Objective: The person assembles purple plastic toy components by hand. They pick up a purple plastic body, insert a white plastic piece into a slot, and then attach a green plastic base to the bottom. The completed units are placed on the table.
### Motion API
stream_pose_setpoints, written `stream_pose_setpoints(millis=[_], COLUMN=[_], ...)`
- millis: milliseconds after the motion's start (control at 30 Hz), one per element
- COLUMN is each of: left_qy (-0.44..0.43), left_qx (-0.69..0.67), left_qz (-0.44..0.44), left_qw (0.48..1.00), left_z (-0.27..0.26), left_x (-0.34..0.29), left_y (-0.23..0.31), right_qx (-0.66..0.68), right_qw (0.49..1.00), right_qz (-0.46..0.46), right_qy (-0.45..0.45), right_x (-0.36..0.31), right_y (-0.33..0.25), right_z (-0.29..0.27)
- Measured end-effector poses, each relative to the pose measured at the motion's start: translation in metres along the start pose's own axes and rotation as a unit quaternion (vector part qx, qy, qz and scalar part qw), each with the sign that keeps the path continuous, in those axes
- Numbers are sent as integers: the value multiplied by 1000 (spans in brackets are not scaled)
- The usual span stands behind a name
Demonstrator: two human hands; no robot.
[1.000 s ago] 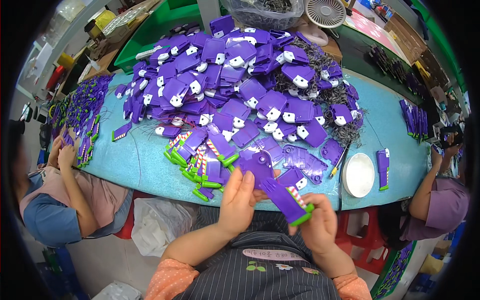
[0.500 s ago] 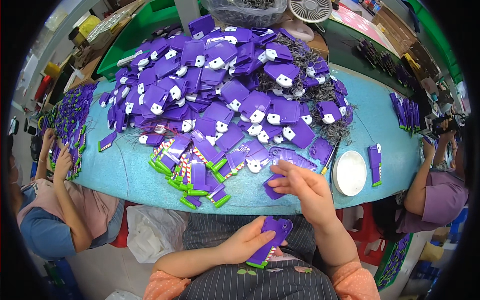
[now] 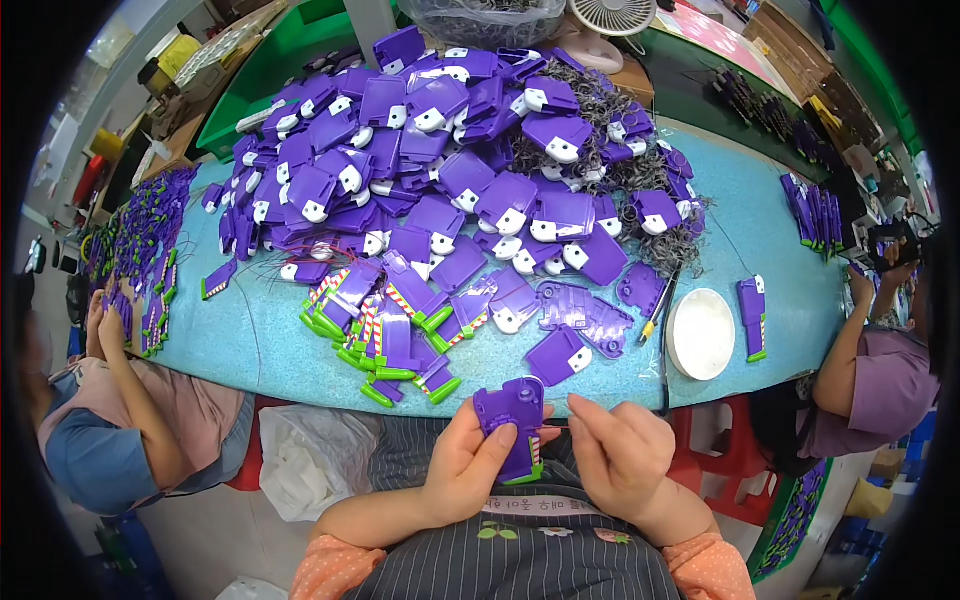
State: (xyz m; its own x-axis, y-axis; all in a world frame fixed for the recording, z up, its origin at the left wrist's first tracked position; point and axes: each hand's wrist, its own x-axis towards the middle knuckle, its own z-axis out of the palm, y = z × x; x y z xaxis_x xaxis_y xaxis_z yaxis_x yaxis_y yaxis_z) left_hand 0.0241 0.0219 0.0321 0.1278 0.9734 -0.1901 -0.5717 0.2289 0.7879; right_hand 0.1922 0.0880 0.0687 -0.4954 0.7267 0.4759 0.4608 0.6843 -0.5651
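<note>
My left hand (image 3: 462, 468) grips a purple plastic toy wing part (image 3: 512, 415) above my lap, just off the table's front edge. The part has a round moulded ring, a red-and-white striped strip and a green lower edge. Close to its right side is my right hand (image 3: 628, 452), thumb and forefinger pinched together; whatever lies between them is too small to make out. Ahead of both hands, a purple piece with a white corner (image 3: 560, 357) rests on the blue table. Left of it is a cluster of striped, green-tipped wing parts (image 3: 380, 330). Flat purple shells (image 3: 590, 310) lie just beyond.
A large heap of purple-and-white pieces (image 3: 430, 150) covers the table's middle, beside dark curly wires (image 3: 670, 255). A white round dish (image 3: 699, 335), a yellow-handled tool (image 3: 649, 328) and a finished-looking wing (image 3: 752, 318) are at right. Co-workers (image 3: 150, 430) sit on both sides.
My left hand has raised the wing part toward the table edge and turned it more upright. My right hand has come down from over the table beside it, its fingers now pinched.
</note>
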Motion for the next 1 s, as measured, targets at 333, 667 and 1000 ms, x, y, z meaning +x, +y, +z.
stream_pose_setpoints(millis=[333,667,1000], left_qy=[4,-24,-101], left_qx=[212,461,27], left_qz=[76,217,-54], left_qw=[974,860,993], left_z=[0,0,5], left_x=[-7,-8,-29], left_y=[-11,-4,15], right_qx=[-63,60,402], right_qw=[998,989,852], right_qz=[7,111,307], right_qy=[-18,-72,134], right_x=[3,1,14], right_y=[-3,-9,30], right_z=[9,8,20])
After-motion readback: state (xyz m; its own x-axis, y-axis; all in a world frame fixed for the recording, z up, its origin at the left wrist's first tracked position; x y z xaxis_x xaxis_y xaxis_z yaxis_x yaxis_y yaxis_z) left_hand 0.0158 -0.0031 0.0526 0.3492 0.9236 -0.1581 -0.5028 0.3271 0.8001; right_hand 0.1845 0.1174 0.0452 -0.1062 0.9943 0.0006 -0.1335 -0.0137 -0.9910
